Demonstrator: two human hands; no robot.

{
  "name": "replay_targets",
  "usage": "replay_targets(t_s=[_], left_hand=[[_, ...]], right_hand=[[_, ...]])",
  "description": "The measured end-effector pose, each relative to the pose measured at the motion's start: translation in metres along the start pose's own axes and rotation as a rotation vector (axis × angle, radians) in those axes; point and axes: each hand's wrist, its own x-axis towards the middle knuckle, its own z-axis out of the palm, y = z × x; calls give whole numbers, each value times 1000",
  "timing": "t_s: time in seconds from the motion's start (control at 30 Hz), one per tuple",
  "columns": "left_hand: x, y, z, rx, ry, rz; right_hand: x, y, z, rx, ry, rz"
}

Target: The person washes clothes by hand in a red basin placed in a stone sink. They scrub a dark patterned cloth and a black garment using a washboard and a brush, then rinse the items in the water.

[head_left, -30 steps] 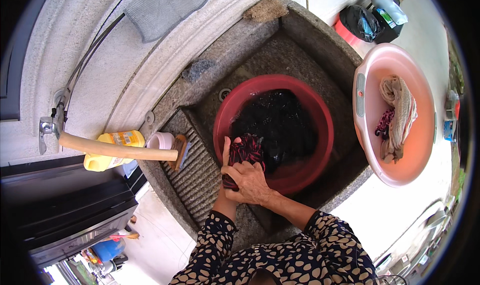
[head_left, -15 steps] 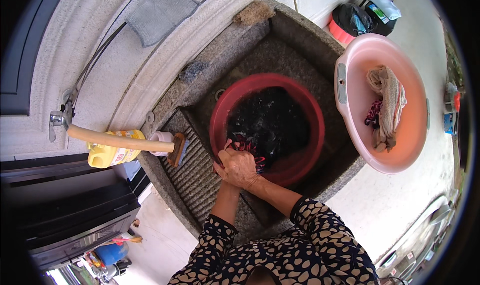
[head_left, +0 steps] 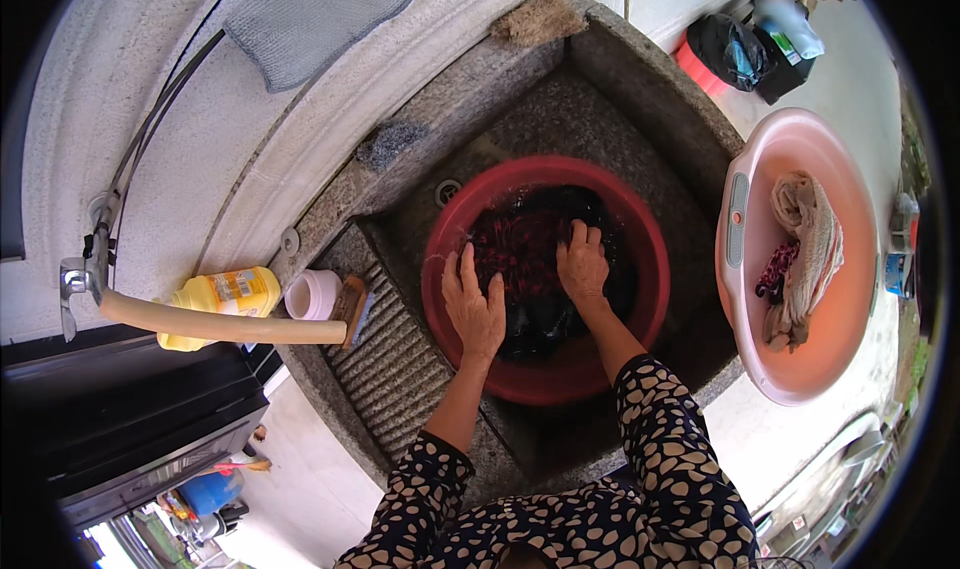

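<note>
The largest thing is the stone sink (head_left: 650,99), with a washboard (head_left: 390,359) sloping along its left side. In it sits the red basin (head_left: 657,269); just beside the sink, to the right, is the pink tub (head_left: 848,304), holding a pale cloth (head_left: 808,229) and a small dark-pink one (head_left: 777,269). Within the basin, dark laundry (head_left: 530,341) lies in water, and the red-and-black cloth (head_left: 520,259) is bunched in its left and middle part, between the person's two hands. It appears to spread mainly from left to right, from one hand toward the other, though water and dark fabric blur its outline. The left hand (head_left: 474,304) is open over the basin's left side, fingers extended and thumb apart, so the cloth lies to its right. The right hand (head_left: 583,264) is bent downward at the cloth's right edge, with the cloth to its left; whether it pinches any fabric I cannot tell. Neither hand is clearly nearer. Smaller still, left of the basin, are a hose (head_left: 220,317) crossing the yellow bottle (head_left: 238,287), then a pale jar (head_left: 312,295) and a brush (head_left: 352,304).
</note>
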Motion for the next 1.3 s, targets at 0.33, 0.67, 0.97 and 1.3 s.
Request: replay_targets(t_s=[0.33,0.67,0.97,1.3], left_hand=[[27,-48,86,461,-561,-77],[-30,-52,28,77,-267,107],[-97,-35,-12,243,-182,269],[-123,-53,-28,-667,-371,-207]], right_hand=[[4,-11,22,-360,-109,-260],[6,-73,-117,299,-361,-308],[-42,-112,-152,269,-433,-653],[-31,-55,-73,-108,-388,-683]])
